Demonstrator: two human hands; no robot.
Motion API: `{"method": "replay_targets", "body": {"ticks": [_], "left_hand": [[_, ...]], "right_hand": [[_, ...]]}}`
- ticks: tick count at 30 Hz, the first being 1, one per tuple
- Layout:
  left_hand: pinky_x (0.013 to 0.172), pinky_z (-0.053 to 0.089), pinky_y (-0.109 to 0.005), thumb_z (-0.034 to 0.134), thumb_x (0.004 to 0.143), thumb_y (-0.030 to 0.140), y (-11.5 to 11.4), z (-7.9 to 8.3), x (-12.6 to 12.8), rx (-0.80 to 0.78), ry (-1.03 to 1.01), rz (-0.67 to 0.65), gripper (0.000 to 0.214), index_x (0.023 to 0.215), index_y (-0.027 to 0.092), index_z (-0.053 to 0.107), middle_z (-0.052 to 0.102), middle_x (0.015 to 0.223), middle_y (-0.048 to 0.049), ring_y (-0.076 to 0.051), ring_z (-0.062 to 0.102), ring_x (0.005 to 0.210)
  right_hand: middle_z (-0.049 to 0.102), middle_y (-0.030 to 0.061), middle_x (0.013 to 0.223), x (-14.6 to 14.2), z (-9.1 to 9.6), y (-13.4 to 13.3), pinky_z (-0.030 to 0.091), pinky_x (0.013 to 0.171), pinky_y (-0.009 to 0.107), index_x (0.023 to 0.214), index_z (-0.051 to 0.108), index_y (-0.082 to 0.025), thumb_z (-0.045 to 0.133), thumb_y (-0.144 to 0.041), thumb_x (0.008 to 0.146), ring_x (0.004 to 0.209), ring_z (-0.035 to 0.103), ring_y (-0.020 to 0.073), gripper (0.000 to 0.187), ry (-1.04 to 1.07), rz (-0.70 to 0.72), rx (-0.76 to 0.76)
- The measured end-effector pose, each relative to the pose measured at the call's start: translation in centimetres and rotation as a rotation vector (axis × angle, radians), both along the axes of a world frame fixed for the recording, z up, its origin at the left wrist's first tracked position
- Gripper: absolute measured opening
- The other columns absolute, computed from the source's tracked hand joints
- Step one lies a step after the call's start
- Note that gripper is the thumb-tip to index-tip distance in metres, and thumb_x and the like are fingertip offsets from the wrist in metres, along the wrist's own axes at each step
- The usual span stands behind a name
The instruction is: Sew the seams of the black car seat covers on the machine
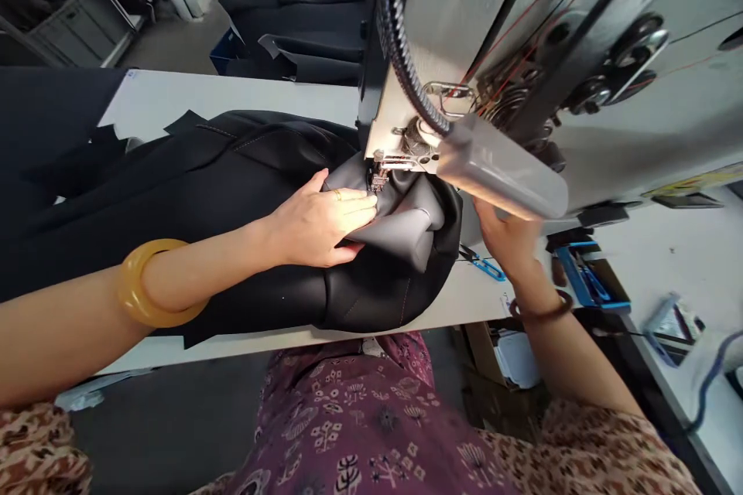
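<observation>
Black leather-like material (244,209) with stitched seams is bunched across the white table (279,97), under the head of a sewing machine (458,8). A grey piece (400,236), seemingly its underside, is folded up around the presser foot (379,180). My left hand (328,224) lies on the material with fingers stretched out, their tips just beside the foot. To the right of the machine head, my right hand (514,244) is raised near the material's edge. The grey lamp housing (502,166) covers its fingers, so its grip is hidden.
Blue-handled thread snips (487,267) lie on the table below my right hand. A blue box of tools (592,274) sits farther right. More dark sheets (313,31) are stacked beyond the table, and a grey crate (81,27) stands at the far left.
</observation>
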State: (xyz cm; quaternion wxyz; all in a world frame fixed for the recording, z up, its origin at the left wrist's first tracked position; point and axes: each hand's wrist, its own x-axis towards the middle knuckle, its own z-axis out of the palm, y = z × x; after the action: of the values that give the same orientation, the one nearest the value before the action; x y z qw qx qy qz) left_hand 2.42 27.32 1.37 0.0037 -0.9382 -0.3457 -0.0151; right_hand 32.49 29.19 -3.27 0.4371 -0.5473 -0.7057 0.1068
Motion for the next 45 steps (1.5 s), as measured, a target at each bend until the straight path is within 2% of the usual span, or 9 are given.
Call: {"method": "replay_targets", "body": {"ticks": [1,3,6,10,16,28,35,41,45], "left_hand": [[0.11,0.03,-0.056,0.053,0.084,0.035,0.1,0.0,-0.1,-0.002,0.008,0.005,0.052,0.134,0.021,0.049,0.054,0.139,-0.0098,-0.026,0.051,0.127],[0.106,0.037,-0.05,0.053,0.084,0.034,0.3,-0.1,-0.2,0.01,0.043,0.013,0.056,0.138,0.022,0.046,0.053,0.14,-0.0084,-0.026,0.05,0.128],[0.098,0.044,-0.042,0.049,0.086,0.025,0.6,-0.5,-0.4,0.085,0.094,-0.001,0.047,0.133,0.019,0.052,0.059,0.134,-0.0072,-0.026,0.053,0.125],[0.09,0.047,-0.04,0.043,0.085,0.012,0.5,-0.7,-0.2,0.161,0.067,-0.043,0.046,0.128,0.017,0.057,0.061,0.131,-0.0072,-0.027,0.057,0.119],[0.085,0.048,-0.037,0.035,0.089,0.011,0.3,-0.1,0.3,0.118,0.084,-0.006,0.044,0.125,0.018,0.061,0.065,0.126,-0.0049,-0.024,0.06,0.112],[0.08,0.048,-0.036,0.036,0.089,0.012,0.5,0.8,0.8,0.103,0.076,0.105,0.037,0.099,0.019,0.071,0.069,0.08,-0.0068,-0.023,0.064,0.096],[0.087,0.048,-0.043,0.032,0.09,0.012,0.4,0.4,0.9,0.206,0.152,0.033,0.038,0.102,0.015,0.068,0.071,0.094,-0.0075,-0.024,0.064,0.091],[0.108,0.039,-0.044,0.043,0.087,0.013,0.7,-0.5,-0.2,0.076,-0.025,-0.062,0.027,0.094,0.02,0.068,0.061,0.132,-0.0022,-0.02,0.057,0.12],[0.108,0.04,-0.039,0.049,0.085,0.019,0.6,0.1,0.0,0.035,0.006,-0.05,0.023,0.097,0.019,0.069,0.061,0.132,-0.0033,-0.02,0.058,0.12]], "right_hand": [[0.068,0.0121,0.104,-0.6,1.4,-1.4,0.047,0.096,0.048,0.103,0.063,-0.02,0.056,-0.044,0.086,0.106,0.061,0.0276,0.03,-0.092,0.047,0.138],[0.068,0.0102,0.108,-3.0,4.2,-3.4,0.05,0.092,0.042,0.113,0.061,-0.021,0.06,-0.045,0.084,0.106,0.062,0.0255,0.037,-0.3,0.469,0.268],[0.067,0.0081,0.111,-6.8,6.9,-3.7,0.044,0.099,0.046,0.111,0.062,-0.022,0.057,-0.06,0.083,0.11,0.058,0.0271,0.047,-0.601,0.697,0.183],[0.068,0.0092,0.099,-8.1,6.8,-3.1,0.046,0.086,0.044,0.098,0.063,-0.017,0.044,-0.044,0.093,0.096,0.059,0.0254,0.034,-0.978,0.683,0.192],[0.069,0.006,0.093,-7.3,5.6,-4.0,0.045,0.08,0.036,0.089,0.063,-0.018,0.037,-0.012,0.091,0.093,0.062,0.0207,0.027,-0.998,0.573,0.443],[0.066,0.0069,0.086,-7.3,6.4,-2.8,0.041,0.077,0.039,0.082,0.058,-0.017,0.044,-0.017,0.088,0.089,0.061,0.0224,0.016,-1.039,0.573,0.403],[0.067,0.0072,0.095,-6.3,5.5,-3.0,0.04,0.076,0.037,0.102,0.059,-0.012,0.057,-0.028,0.081,0.087,0.06,0.0213,0.026,-0.951,0.592,0.387],[0.069,0.0091,0.092,-7.1,5.8,-3.2,0.041,0.079,0.038,0.087,0.063,-0.014,0.052,-0.029,0.088,0.082,0.059,0.0204,0.019,-0.892,0.591,0.419],[0.068,0.0102,0.105,-5.7,5.3,-3.0,0.044,0.089,0.041,0.109,0.062,-0.018,0.049,-0.046,0.092,0.099,0.06,0.0242,0.036,-0.603,0.61,0.241]]}}
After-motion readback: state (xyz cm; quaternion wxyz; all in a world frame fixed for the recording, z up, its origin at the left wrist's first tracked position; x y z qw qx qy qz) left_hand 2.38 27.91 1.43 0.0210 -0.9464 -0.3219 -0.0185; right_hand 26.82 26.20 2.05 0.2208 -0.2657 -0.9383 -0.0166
